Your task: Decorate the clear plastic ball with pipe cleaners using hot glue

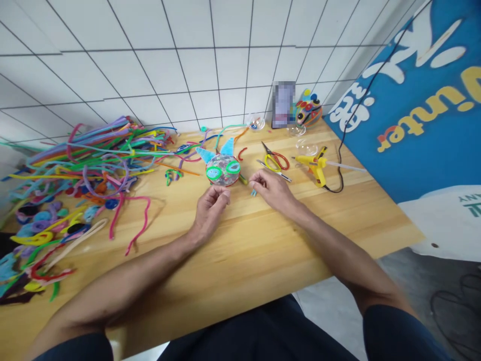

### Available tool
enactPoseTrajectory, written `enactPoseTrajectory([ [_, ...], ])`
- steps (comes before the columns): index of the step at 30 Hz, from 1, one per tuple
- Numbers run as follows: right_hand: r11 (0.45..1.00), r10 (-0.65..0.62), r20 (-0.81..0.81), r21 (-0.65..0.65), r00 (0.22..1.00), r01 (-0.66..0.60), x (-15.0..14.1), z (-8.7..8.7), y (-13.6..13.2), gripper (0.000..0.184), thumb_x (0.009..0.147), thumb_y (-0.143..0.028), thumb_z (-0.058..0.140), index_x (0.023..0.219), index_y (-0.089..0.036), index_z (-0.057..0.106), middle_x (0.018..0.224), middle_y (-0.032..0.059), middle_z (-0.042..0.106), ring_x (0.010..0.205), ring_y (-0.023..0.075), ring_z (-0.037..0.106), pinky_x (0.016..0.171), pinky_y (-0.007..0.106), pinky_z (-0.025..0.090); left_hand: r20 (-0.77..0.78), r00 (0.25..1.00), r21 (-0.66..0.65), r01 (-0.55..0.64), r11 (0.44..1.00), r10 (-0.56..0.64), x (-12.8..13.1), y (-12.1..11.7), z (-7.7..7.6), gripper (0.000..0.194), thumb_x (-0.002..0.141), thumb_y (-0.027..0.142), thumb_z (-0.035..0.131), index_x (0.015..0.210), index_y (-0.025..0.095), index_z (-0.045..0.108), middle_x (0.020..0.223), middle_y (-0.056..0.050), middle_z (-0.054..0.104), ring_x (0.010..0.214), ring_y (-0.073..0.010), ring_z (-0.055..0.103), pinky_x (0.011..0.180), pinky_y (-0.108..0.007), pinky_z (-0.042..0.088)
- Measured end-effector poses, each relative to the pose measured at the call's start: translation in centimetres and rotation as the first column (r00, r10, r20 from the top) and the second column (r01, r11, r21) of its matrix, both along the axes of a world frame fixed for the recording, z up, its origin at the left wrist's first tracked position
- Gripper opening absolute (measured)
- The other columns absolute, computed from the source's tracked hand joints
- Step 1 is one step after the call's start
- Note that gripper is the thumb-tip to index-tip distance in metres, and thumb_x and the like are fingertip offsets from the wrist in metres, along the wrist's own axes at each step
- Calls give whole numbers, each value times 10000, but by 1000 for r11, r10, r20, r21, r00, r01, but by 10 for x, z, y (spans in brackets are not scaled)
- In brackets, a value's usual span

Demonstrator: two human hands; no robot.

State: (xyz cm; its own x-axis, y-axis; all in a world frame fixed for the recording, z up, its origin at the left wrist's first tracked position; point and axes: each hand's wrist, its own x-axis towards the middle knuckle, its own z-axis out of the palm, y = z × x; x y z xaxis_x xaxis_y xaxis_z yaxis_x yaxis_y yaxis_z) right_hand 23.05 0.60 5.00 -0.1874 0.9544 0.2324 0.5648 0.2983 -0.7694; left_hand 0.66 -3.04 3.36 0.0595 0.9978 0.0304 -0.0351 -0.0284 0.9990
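A round craft head (224, 171) sits on the table in front of my hands. Its body is greyish and looks clear-shelled, with green-ringed blue eyes and two light-blue pointed ears. My left hand (211, 210) is closed just in front of it, thumb against curled fingers; anything between them is hidden. On the other side, my right hand (273, 191) has its fingertips pinched together. A tiny light-blue piece (254, 192) shows under those fingertips, and I cannot tell whether it is held or lies on the wood. Scissors (276, 159) with red and yellow handles lie beyond my right hand.
A yellow glue gun (314, 165) with a black cord lies at the right. Bundled colourful pipe cleaners (101, 143) and loose scraps cover the left side. Clear plastic half-balls (307, 147), a propped phone (283, 104) and a decorated ball (308, 109) stand near the tiled wall.
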Motion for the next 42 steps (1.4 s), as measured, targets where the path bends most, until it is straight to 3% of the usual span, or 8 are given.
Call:
enactPoseTrajectory([
  [3,998,-48,273,48,961,37,5,0,-1,129,942,-140,648,906,-242,719,981,55,752,924,223,689,873,346,510,6,1000,-36,20,999,-20,-1,0,-4,376,860,540,805,848,204,635,677,48,564,547,-87,415,534,-234,337],
  [7,996,-86,475,17,876,88,7,-2,0,130,1009,-186,651,998,-230,773,1077,104,773,1020,266,717,891,362,521,-6,998,-72,54,996,-55,0,-1,-11,382,849,545,817,853,197,661,665,47,565,547,-88,414,532,-227,329],
  [16,996,-27,601,-49,799,70,1,-9,-2,105,983,-306,770,1010,-205,779,1108,133,770,1086,311,707,927,397,520,-31,992,-49,121,991,-123,2,-2,-11,321,862,489,780,806,196,660,676,50,551,598,-102,420,597,-252,361],
  [20,992,13,488,-112,873,49,4,-12,0,44,974,-231,737,932,-220,743,1017,76,749,951,242,680,849,351,486,-39,988,-49,148,988,-150,1,-2,-13,279,870,460,758,836,193,683,675,53,548,613,-107,422,630,-258,381],
  [26,977,148,86,-166,985,-133,9,-6,1,112,936,-261,705,835,-219,684,826,-4,673,799,174,601,771,309,435,-51,982,-20,184,983,-184,2,-2,-16,272,898,451,746,886,182,709,711,44,579,635,-105,454,647,-253,400],
  [30,948,196,-88,-235,977,-212,1,3,-9,150,917,-348,692,846,-216,689,790,-19,643,742,159,554,707,311,402,-29,974,-30,226,974,-227,5,-1,-15,319,839,463,820,952,178,729,749,30,633,664,-111,523,637,-245,407],
  [35,933,190,-243,-258,951,-252,-10,7,-20,183,919,-404,693,895,-223,683,832,-7,669,786,166,572,731,315,431,67,959,-81,282,956,-277,6,1,-12,345,800,478,891,821,180,718,712,33,639,621,-84,491,603,-227,398],
  [42,917,111,-398,-311,911,-248,-19,3,-23,235,823,-373,773,934,-237,618,863,-17,650,783,156,587,739,307,470,328,936,-215,202,955,-124,7,5,-8,433,704,518,969,850,176,746,759,10,732,465,-35,403,445,-206,293],
])
